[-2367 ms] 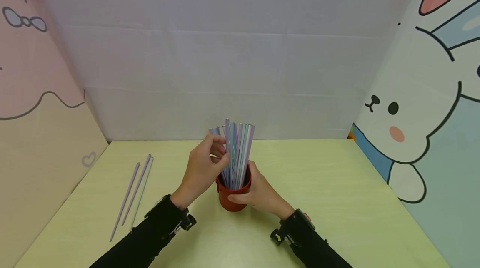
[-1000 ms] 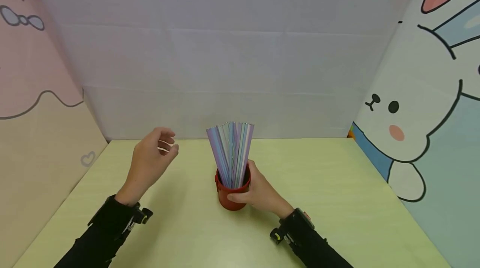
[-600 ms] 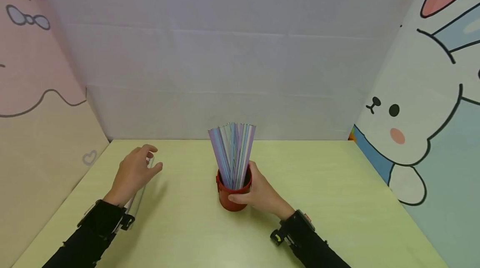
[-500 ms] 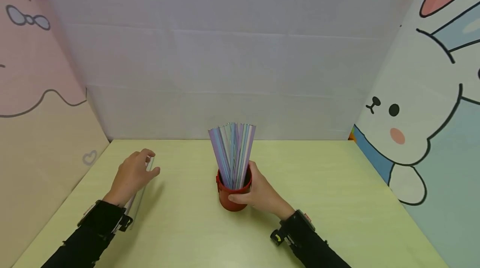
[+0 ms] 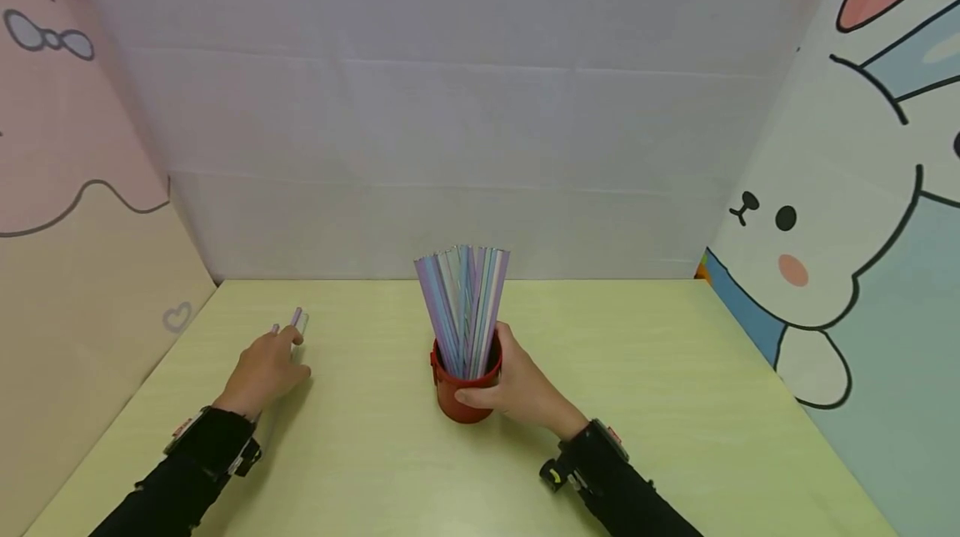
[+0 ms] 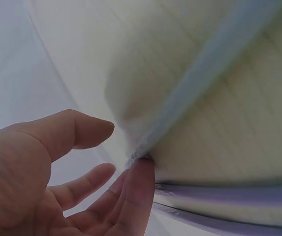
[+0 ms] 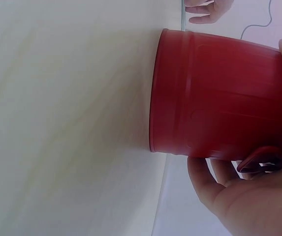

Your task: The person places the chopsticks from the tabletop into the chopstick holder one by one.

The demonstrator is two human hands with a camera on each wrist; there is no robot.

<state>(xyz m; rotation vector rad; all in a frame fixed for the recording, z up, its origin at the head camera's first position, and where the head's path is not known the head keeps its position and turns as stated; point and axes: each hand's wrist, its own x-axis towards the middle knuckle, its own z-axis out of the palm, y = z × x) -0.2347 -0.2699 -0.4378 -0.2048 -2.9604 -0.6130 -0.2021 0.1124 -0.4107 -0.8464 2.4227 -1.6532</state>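
Note:
My left hand (image 5: 262, 372) is low over the loose straws at the left of the table. Its index fingertip touches the near end of a pale green straw (image 6: 200, 81), while the thumb stays apart from it. Two purple straws (image 6: 234, 194) lie beside that one in the left wrist view. From the head view, the hand covers most of all three. My right hand (image 5: 528, 387) grips a small red bucket (image 7: 229, 96), thumb on one side and fingers round the other. Upright in the bucket stands a bundle of purple, blue and whitish straws (image 5: 465, 303).
The pale yellow table (image 5: 637, 404) runs back to a white wall (image 5: 450, 120). Cartoon-printed panels stand at both sides. A small handle fitting (image 7: 266, 158) sticks out from the bucket's wall.
My left hand has left the straw bundle, moved left and come down over the loose straws. The straw it held at the bucket now stands among the rest. My right hand stays on the bucket.

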